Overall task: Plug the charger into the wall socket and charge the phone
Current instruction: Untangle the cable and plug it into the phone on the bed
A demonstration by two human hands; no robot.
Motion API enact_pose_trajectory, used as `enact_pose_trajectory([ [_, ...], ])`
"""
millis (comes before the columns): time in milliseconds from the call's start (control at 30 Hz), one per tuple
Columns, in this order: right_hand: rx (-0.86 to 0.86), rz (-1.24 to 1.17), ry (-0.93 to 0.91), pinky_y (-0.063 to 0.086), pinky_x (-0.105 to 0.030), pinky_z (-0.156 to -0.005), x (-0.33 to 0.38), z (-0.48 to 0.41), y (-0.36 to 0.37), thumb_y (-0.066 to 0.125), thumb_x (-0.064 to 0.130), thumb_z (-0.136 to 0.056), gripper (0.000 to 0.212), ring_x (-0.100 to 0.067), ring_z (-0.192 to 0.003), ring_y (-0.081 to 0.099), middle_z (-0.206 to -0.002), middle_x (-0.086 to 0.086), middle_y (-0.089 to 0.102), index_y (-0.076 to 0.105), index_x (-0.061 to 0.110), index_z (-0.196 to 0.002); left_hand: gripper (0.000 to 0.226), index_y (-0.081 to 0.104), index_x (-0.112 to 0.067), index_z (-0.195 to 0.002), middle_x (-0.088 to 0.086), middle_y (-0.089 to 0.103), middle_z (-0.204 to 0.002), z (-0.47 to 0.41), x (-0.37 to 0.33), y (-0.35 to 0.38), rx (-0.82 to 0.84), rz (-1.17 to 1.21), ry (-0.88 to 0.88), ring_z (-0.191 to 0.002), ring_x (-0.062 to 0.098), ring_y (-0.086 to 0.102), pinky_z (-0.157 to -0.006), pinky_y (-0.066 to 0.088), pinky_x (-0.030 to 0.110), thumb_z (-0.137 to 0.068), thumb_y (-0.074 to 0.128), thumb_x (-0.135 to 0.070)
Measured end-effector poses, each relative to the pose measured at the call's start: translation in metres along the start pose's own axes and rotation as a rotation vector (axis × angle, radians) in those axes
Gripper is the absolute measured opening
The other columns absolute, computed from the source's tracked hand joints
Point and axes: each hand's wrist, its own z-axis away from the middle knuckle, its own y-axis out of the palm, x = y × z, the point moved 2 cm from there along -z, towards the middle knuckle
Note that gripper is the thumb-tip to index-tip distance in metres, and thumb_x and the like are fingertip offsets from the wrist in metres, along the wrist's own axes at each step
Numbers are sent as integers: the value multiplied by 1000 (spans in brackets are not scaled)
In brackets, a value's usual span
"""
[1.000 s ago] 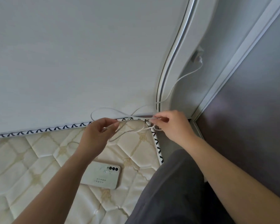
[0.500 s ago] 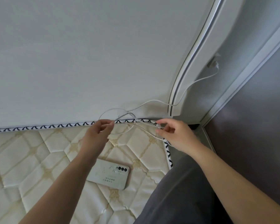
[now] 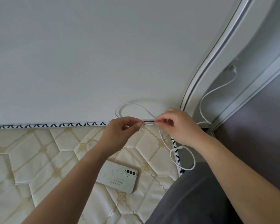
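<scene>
A white charger [image 3: 232, 68] sits in the wall socket behind the headboard's edge at the right. Its white cable [image 3: 217, 90] runs down from it, loops by the mattress corner and rises to my hands. My left hand [image 3: 120, 133] and my right hand [image 3: 178, 126] both pinch a short stretch of the cable between them, just above the mattress's far edge. A loop of cable arches above the hands against the headboard. The white phone [image 3: 118, 176] lies face down on the mattress, below my left forearm, with nothing plugged into it.
The quilted cream mattress [image 3: 31, 156] has a black-and-white trimmed edge. The tall white headboard [image 3: 87, 54] fills the back. A dark floor [image 3: 257, 126] and white skirting lie at the right. My knee in grey trousers [image 3: 192, 199] is at the lower right.
My hands have drawn closer together on the cable. More slack now hangs in a loop over the mattress corner. The view has shifted left, so charger and headboard edge sit farther right.
</scene>
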Motion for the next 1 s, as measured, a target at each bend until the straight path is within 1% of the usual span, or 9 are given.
enact_pose_trajectory([
  [133, -103, 88, 42, 33, -15, -61, -16, 2, -23, 61, 27, -84, 11, -6, -68, 51, -84, 3, 57, 70, 22, -87, 11, 71, -35, -84, -20, 72, -72, -3, 10, -6, 8, -50, -49, -65, -7, 62, -58, 47, 10, -85, 61, -30],
  [300, 18, 200, 35, 36, -22, -72, -25, 9, -8, 60, 21, -85, 15, -15, -84, 54, -92, -2, 59, 69, 13, -93, 23, 65, -43, -77, -20, 70, -69, -5, 12, 8, -8, -148, 1, -66, -14, 59, -59, 39, 0, -87, 59, -22],
  [400, 59, 147, -58, 35, -19, -79, -14, 9, 12, 61, 30, -81, 24, -12, -95, 54, -101, 3, 63, 65, 19, -103, 23, 67, -42, -79, -18, 71, -72, -8, 9, 17, 16, -134, 22, -69, -11, 61, -62, 40, 1, -87, 59, -22],
  [533, 40, 10, -31, 42, -22, -68, -8, 9, 37, 57, 43, -83, 23, -5, -79, 58, -87, 12, 68, 66, 30, -100, 18, 67, -38, -84, -16, 71, -77, -8, 16, 16, 20, -141, 46, -70, -9, 61, -64, 41, 4, -85, 61, -21],
  [633, 18, -35, 51, 40, -20, -62, -24, 12, 55, 61, 36, -83, 15, 1, -65, 55, -78, 9, 70, 71, 25, -88, 12, 67, -34, -89, -17, 66, -80, -3, 37, 16, 108, -212, -54, -70, -3, 59, -62, 41, 10, -85, 61, -24],
  [767, 49, -54, 162, 40, -22, -69, -53, 16, 81, 62, 29, -84, 16, -9, -75, 61, -85, 4, 73, 72, 19, -91, 18, 70, -25, -97, -16, 59, -79, 6, 76, 24, 202, -442, -144, -74, 3, 52, -54, 34, 8, -90, 53, -25],
  [867, 153, 105, 118, 29, -27, -79, -61, 10, 98, 56, 36, -86, 19, -11, -87, 61, -92, 11, 72, 70, 27, -95, 18, 70, -28, -96, -16, 61, -76, 8, 93, 24, 138, -397, -200, -74, 4, 56, -55, 36, 8, -89, 54, -28],
  [933, 229, 196, 40, 14, -31, -76, -52, 5, 112, 48, 44, -86, 21, -7, -85, 55, -87, 17, 68, 66, 36, -95, 17, 69, -28, -98, -13, 64, -84, 8, 100, 24, 131, -383, -213, -83, 6, 59, -64, 39, 16, -88, 55, -28],
  [1000, 263, 166, 32, 13, -34, -74, -44, 1, 122, 47, 47, -87, 21, -8, -79, 53, -81, 16, 65, 64, 38, -93, 17, 68, -27, -101, -10, 64, -92, 10, 106, 24, 142, -390, -205, -91, 9, 60, -72, 42, 20, -86, 59, -30],
])
